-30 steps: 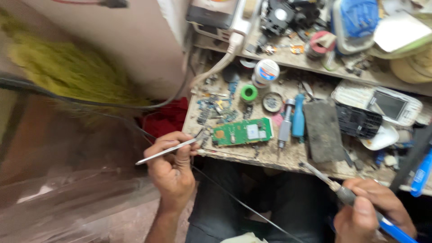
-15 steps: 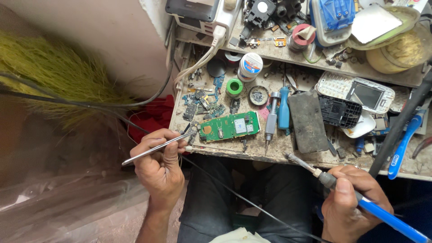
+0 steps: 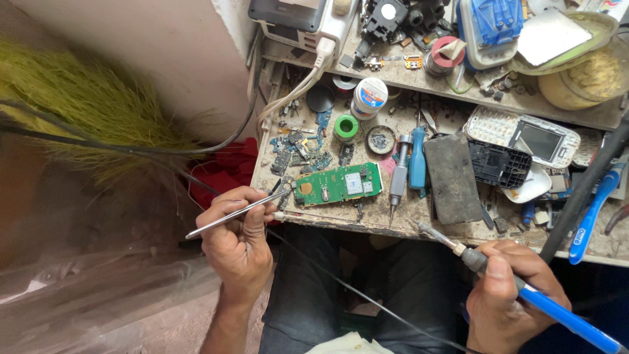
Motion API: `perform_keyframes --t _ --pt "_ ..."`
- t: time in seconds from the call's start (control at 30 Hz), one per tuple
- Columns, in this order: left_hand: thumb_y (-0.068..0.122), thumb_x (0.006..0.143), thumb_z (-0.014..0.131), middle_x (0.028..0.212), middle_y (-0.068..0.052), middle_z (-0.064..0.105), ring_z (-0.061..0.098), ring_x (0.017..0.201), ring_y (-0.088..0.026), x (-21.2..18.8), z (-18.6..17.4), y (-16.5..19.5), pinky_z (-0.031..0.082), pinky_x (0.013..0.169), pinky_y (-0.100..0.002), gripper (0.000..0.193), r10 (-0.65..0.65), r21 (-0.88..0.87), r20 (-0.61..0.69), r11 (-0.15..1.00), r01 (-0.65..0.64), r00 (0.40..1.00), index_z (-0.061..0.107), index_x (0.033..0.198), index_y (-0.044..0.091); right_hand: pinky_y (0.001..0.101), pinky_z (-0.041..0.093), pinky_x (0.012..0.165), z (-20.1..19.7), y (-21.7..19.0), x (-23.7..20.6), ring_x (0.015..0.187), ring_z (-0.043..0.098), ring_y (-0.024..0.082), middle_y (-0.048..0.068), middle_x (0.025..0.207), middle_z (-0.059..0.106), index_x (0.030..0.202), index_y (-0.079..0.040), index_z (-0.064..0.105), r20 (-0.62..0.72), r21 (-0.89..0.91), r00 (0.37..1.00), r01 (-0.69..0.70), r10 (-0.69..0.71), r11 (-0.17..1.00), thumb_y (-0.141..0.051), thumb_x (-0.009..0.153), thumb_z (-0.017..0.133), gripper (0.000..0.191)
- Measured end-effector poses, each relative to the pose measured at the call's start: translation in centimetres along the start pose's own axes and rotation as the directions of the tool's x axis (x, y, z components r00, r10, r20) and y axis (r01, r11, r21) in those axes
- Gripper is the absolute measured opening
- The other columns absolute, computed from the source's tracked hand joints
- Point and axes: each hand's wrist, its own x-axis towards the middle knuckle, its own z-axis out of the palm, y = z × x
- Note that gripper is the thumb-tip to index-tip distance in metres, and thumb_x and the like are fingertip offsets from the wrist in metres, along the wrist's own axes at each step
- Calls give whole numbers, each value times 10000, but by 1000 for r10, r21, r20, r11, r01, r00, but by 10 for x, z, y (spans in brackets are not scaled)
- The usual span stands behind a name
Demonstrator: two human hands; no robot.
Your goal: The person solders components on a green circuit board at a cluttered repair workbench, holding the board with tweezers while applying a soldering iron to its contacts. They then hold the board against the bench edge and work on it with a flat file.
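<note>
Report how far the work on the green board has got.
Done: the phone shell lies opened, and the green board is out on the bench. In hand: the left hand holds tweezers at the board's edge; the right hand holds a soldering iron, tip off the board. Left: the board is not back in the shell.

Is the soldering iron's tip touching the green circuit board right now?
No, the soldering iron in the right hand has its tip at the bench edge, clearly apart from the green circuit board.
</note>
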Motion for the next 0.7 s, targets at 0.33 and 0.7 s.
perform_keyframes --t 0.33,0.7 --pt "8 1079 579 1177 -187 620 691 933 -167 2 -1 -2 628 792 -273 244 1 -3 -1 1000 -1 1000 390 1228 43 335 517 880 5 -3 0 840 659 208 185 940 706 977 66 657 23 -71 1000 10 -8 997 -94 1006 746 185" --pt "22 1075 586 1174 -169 627 701 917 -155 3 -3 0 632 783 -263 242 -28 3 -5 1000 28 1000 400 1228 49 336 531 863 -6 6 -3 871 680 225 187 945 702 960 57 640 7 -41 1000 -13 13 999 -84 1025 736 182"
